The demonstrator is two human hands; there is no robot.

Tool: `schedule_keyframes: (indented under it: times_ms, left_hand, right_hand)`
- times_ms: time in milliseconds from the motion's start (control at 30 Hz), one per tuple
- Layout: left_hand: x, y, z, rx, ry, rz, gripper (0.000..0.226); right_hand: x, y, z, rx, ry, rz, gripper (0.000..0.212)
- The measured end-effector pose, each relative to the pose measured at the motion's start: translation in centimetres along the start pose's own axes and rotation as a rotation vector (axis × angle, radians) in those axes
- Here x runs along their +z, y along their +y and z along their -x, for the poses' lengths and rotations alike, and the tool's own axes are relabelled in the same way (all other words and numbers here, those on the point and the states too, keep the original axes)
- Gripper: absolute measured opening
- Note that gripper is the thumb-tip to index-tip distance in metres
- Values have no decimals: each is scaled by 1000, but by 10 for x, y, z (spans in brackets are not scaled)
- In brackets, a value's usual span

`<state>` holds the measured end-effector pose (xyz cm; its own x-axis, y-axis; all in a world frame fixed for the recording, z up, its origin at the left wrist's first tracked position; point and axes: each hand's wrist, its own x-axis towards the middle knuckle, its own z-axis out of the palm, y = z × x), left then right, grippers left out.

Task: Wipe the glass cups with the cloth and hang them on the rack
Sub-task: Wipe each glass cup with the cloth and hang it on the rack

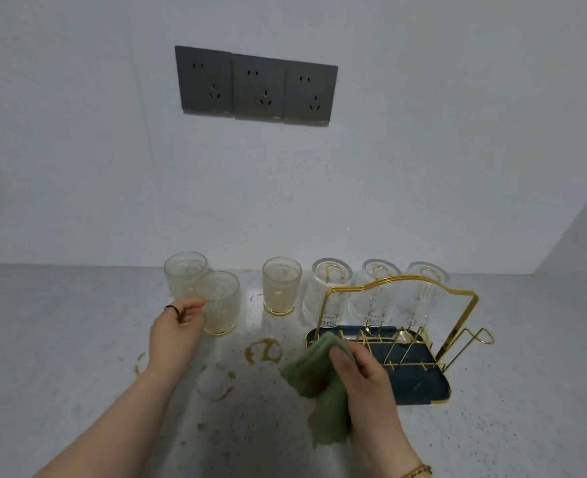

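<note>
Three patterned glass cups stand upright on the counter: one at the back left (186, 272), one in front of it (221, 303), and one in the middle (281, 286). My left hand (178, 327) reaches the front left cup, its fingers touching the cup's left side without closing round it. Three more cups hang upside down on the gold wire rack (402, 305): left (326, 293), middle (376, 293), right (419, 294). My right hand (364, 377) grips a folded green cloth (316, 377) in front of the rack's dark tray (416, 384).
Brown ring stains and splashes (262, 351) mark the grey speckled counter between my hands and nearer to me. A white wall with three dark sockets (256, 86) rises behind the cups. A side wall closes the counter at the far right.
</note>
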<state>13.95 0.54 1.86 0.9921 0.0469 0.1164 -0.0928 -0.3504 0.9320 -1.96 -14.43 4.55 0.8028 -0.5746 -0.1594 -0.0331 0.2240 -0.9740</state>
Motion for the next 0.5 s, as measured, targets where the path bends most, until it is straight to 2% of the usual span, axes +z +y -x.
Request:
schedule_keyframes:
  times_ms: [167, 367, 500]
  left_hand:
    - [-10, -29, -7, -153, -135, -36, 44]
    - [11, -44, -34, -216, -312, -86, 91]
    - [23, -51, -45, -228, -333, -87, 101]
  right_hand:
    - [24, 4, -4, 41, 23, -21, 18]
    - [40, 4, -11, 57, 57, -65, 19]
    - [44, 4, -15, 3, 75, -36, 24]
